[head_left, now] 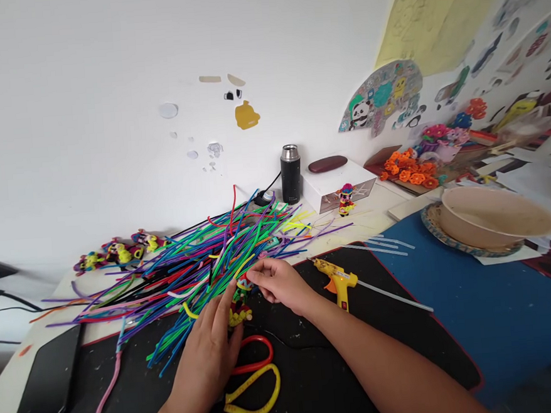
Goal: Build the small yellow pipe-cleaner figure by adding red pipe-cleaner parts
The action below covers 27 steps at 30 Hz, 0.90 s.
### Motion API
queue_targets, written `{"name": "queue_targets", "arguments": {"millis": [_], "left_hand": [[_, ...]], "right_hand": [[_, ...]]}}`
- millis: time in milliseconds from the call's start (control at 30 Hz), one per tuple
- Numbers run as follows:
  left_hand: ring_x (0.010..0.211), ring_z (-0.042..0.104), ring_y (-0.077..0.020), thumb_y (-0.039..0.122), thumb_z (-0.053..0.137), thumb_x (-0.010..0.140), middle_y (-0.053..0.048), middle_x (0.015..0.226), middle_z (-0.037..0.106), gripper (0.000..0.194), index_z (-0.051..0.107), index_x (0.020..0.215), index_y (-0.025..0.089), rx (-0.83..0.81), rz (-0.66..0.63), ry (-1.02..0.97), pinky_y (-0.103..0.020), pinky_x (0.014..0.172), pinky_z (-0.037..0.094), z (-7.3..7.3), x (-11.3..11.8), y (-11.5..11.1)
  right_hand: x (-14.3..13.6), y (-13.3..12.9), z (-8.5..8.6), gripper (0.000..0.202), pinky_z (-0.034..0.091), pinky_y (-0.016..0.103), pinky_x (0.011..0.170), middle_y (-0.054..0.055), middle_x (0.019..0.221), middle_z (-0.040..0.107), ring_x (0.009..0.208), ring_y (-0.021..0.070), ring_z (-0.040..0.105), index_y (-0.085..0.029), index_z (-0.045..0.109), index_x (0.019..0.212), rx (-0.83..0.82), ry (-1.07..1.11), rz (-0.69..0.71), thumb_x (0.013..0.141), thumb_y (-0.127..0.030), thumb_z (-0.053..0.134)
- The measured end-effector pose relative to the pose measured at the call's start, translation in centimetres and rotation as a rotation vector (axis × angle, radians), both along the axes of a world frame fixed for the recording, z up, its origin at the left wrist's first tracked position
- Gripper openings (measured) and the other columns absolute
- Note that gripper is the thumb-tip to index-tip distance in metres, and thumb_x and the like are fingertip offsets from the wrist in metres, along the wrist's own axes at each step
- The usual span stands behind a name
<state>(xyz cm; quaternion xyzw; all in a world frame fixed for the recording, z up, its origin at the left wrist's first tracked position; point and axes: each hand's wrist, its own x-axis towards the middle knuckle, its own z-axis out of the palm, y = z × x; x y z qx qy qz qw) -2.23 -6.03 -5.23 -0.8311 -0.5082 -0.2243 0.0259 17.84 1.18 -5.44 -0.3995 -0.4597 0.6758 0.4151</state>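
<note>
Grip: left hand [209, 353] holds small multicoloured fuzzy figure [240, 309], right hand [278, 285] pinches its red top [245, 276]
Figure: over black mat [137, 392]
3 o'clock: yellow plastic glue gun [341, 282]
11 o'clock: multicoloured fuzzy stems [213, 258]

My only view comes from the wearer's head, looking forward and steeply down over the black mat [384, 343] at near range, with the white wall [108, 105] filling the far side
</note>
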Motion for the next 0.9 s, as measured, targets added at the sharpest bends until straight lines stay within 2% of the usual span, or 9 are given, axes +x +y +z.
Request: {"name": "queue_targets", "arguments": {"millis": [100, 233, 367, 567, 733, 900], "left_hand": [[0.112, 0.071, -0.0329, 0.025, 0.05, 0.102, -0.016, 0.127, 0.07, 0.067, 0.028, 0.165, 0.023, 0.004, -0.021, 0.008, -0.045, 0.092, 0.061, 0.0, -0.1, 0.0], [0.115, 0.072, -0.0313, 0.024, 0.052, 0.101, -0.015, 0.13, 0.071, 0.067, 0.03, 0.164, 0.024, -0.021, -0.081, -0.01, -0.042, 0.094, 0.061, 0.2, -1.1, 0.3], [0.125, 0.07, -0.029, 0.025, 0.055, 0.099, -0.013, 0.145, 0.066, 0.066, 0.035, 0.162, 0.026, -0.185, -0.125, -0.025, -0.039, 0.1, 0.059, 1.1, -2.9, 1.3], [0.125, 0.069, -0.0268, 0.025, 0.057, 0.097, -0.009, 0.142, 0.069, 0.061, 0.046, 0.157, 0.029, -0.394, -0.2, -0.013, -0.039, 0.105, 0.056, 2.3, -5.1, 3.4], [0.122, 0.07, -0.0286, 0.027, 0.062, 0.095, -0.008, 0.135, 0.073, 0.055, 0.058, 0.15, 0.033, -0.45, -0.234, -0.031, -0.042, 0.104, 0.058, 3.0, -5.5, 4.6], [0.135, 0.063, -0.0308, 0.037, 0.068, 0.094, -0.006, 0.148, 0.066, 0.063, 0.052, 0.155, 0.038, -0.501, -0.274, -0.041, -0.044, 0.109, 0.055, 4.4, -6.3, 4.5]], "right_hand": [[-0.2, 0.0, -0.2, 0.044, 0.025, 0.023, 0.042, -0.01, 0.047, 0.051, 0.037, 0.0076, 0.04, -0.021, 0.063, 0.086, 0.005, -0.007, -0.014, 0.078, -0.059, 0.082], [-0.2, 0.0, 0.1, 0.044, 0.022, 0.024, 0.041, -0.01, 0.046, 0.049, 0.037, 0.0073, 0.038, -0.021, 0.062, 0.082, -0.084, 0.043, -0.057, 0.074, -0.058, 0.084], [0.1, 0.1, 0.7, 0.046, 0.018, 0.023, 0.04, -0.011, 0.049, 0.048, 0.039, 0.0069, 0.037, -0.02, 0.061, 0.084, -0.166, 0.144, -0.092, 0.07, -0.056, 0.086], [0.2, -0.1, 1.0, 0.046, 0.016, 0.023, 0.041, -0.011, 0.05, 0.048, 0.039, 0.006, 0.036, -0.02, 0.059, 0.083, -0.205, 0.184, -0.068, 0.071, -0.055, 0.086], [0.0, -0.4, 1.0, 0.044, 0.015, 0.023, 0.041, -0.01, 0.051, 0.048, 0.04, 0.0059, 0.036, -0.02, 0.06, 0.083, -0.22, 0.195, -0.039, 0.072, -0.054, 0.086], [-0.1, -0.7, 1.3, 0.044, 0.014, 0.023, 0.042, -0.01, 0.051, 0.048, 0.04, 0.0058, 0.035, -0.019, 0.06, 0.081, -0.232, 0.207, -0.011, 0.073, -0.054, 0.085]]}}
